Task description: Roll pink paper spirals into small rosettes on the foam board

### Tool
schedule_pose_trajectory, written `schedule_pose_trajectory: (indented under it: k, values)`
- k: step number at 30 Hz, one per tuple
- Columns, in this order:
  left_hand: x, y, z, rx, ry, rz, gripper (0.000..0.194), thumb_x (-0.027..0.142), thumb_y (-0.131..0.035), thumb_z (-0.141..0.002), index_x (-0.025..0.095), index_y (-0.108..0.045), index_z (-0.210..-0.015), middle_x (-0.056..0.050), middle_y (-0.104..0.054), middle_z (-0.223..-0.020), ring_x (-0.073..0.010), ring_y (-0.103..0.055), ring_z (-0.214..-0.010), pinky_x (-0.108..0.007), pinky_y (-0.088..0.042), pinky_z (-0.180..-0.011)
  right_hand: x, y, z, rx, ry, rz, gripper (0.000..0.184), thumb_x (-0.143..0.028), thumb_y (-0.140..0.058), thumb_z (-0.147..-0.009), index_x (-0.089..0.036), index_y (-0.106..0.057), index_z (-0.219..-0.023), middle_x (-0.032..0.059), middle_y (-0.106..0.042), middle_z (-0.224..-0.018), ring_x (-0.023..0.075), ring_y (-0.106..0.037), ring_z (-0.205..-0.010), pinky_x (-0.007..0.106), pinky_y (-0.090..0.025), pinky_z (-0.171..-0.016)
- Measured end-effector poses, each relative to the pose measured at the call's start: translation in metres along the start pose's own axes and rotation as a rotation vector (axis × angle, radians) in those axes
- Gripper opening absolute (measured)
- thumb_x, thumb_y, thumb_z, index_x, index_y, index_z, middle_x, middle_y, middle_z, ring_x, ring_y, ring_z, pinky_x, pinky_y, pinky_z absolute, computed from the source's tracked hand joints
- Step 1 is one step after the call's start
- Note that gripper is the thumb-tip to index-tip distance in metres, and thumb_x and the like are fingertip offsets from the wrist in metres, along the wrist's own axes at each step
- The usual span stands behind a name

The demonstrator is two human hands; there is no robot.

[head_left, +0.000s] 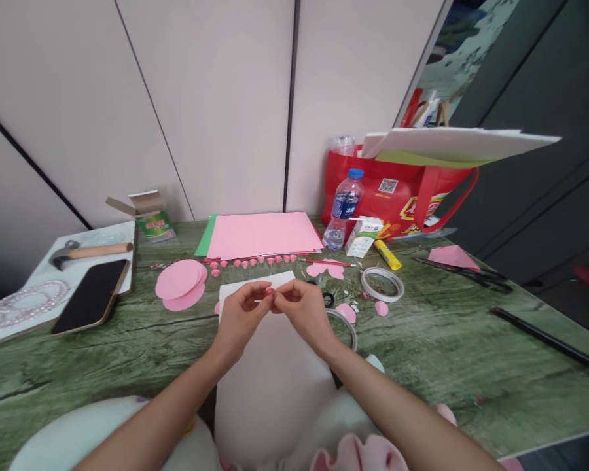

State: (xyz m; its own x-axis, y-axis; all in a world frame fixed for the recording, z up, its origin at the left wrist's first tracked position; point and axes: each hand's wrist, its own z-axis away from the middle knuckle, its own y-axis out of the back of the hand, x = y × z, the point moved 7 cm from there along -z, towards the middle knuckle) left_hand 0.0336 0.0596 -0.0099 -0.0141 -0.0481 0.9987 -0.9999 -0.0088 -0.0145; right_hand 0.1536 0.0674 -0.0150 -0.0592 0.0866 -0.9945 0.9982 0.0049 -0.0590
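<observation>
My left hand (245, 309) and my right hand (302, 310) meet above a white sheet (269, 366). Between their fingertips is a small pink paper roll (269, 292), partly hidden by the fingers; both hands pinch it. Behind them, several small pink paper rolls (261, 260) lie in a row along the edge of a stack of pink paper (260, 235). A pile of pink paper circles (179, 281) rests to the left of my hands. To the right lie pink paper scraps (346, 313) and a roll of tape (381, 284).
At left are a hammer (98, 251), a phone (92, 296) and a beaded strand (29, 306). A water bottle (343, 209), small carton (363, 237), glue stick (388, 255) and red bag (373, 190) stand at the back right. Scissors (471, 273) lie further right.
</observation>
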Motion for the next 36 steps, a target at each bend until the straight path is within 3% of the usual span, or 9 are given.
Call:
schedule_pose_trajectory:
  k: [4, 10, 15, 20, 24, 29, 36]
  values:
    - [0.0, 0.001, 0.0, 0.019, 0.005, -0.022, 0.023, 0.027, -0.068, -0.063, 0.014, -0.065, -0.082, -0.005, -0.066, -0.078, -0.0162, -0.061, -0.073, -0.029, -0.049, -0.069, -0.002, 0.0, 0.002, -0.003, 0.035, 0.084, 0.01, -0.026, -0.059, -0.065, -0.016, -0.056, -0.061, 0.002, -0.061, -0.056, 0.0152, -0.06, -0.053, 0.026, -0.049, -0.051]
    - [-0.003, 0.002, 0.002, 0.064, 0.036, 0.032, 0.018, 0.025, -0.065, -0.064, 0.014, -0.062, -0.078, -0.003, -0.065, -0.078, -0.0148, -0.06, -0.075, -0.028, -0.047, -0.073, -0.021, -0.003, 0.009, 0.029, 0.253, 0.361, 0.007, -0.019, -0.053, -0.069, -0.019, -0.056, -0.063, 0.0006, -0.061, -0.062, 0.0132, -0.057, -0.056, 0.025, -0.047, -0.057]
    - [0.004, 0.002, 0.003, 0.072, -0.042, 0.002, 0.019, 0.023, -0.066, -0.064, 0.016, -0.062, -0.081, -0.003, -0.064, -0.08, -0.0151, -0.059, -0.078, -0.028, -0.046, -0.075, -0.018, -0.003, 0.009, 0.027, 0.185, 0.298, 0.006, -0.019, -0.054, -0.068, -0.019, -0.054, -0.061, -0.0005, -0.059, -0.059, 0.0121, -0.055, -0.053, 0.023, -0.045, -0.053]
    - [-0.001, 0.005, 0.006, 0.143, 0.023, 0.1, 0.02, 0.022, -0.069, -0.06, 0.014, -0.063, -0.078, -0.004, -0.065, -0.078, -0.0151, -0.059, -0.077, -0.029, -0.046, -0.075, -0.021, -0.005, 0.01, 0.035, 0.243, 0.353, 0.008, -0.019, -0.052, -0.068, -0.019, -0.053, -0.06, -0.0016, -0.057, -0.057, 0.0109, -0.052, -0.051, 0.023, -0.042, -0.052]
    - [-0.01, 0.003, 0.007, 0.126, 0.137, 0.238, 0.024, 0.023, -0.071, -0.058, 0.012, -0.064, -0.08, -0.004, -0.065, -0.075, -0.0136, -0.059, -0.071, -0.029, -0.047, -0.073, -0.013, -0.003, 0.006, 0.023, 0.137, 0.239, 0.008, -0.018, -0.053, -0.065, -0.018, -0.052, -0.058, -0.0011, -0.058, -0.054, 0.0122, -0.055, -0.051, 0.023, -0.045, -0.05]
    - [-0.012, 0.001, 0.003, 0.059, 0.125, 0.198, 0.033, 0.023, -0.073, -0.058, 0.014, -0.065, -0.088, -0.006, -0.066, -0.083, -0.0165, -0.06, -0.078, -0.031, -0.048, -0.073, 0.001, 0.0, 0.001, 0.001, -0.043, -0.012, 0.009, -0.022, -0.06, -0.062, -0.016, -0.054, -0.058, 0.0004, -0.06, -0.052, 0.0149, -0.06, -0.051, 0.026, -0.051, -0.051]
    - [-0.011, -0.004, 0.005, 0.01, 0.142, 0.201, 0.029, 0.026, -0.071, -0.061, 0.013, -0.065, -0.087, -0.007, -0.066, -0.085, -0.0161, -0.059, -0.077, -0.031, -0.047, -0.074, 0.009, 0.0, -0.001, -0.003, -0.12, -0.128, 0.012, -0.024, -0.064, -0.058, -0.017, -0.056, -0.056, -0.0009, -0.06, -0.052, 0.0141, -0.06, -0.05, 0.029, -0.054, -0.055]
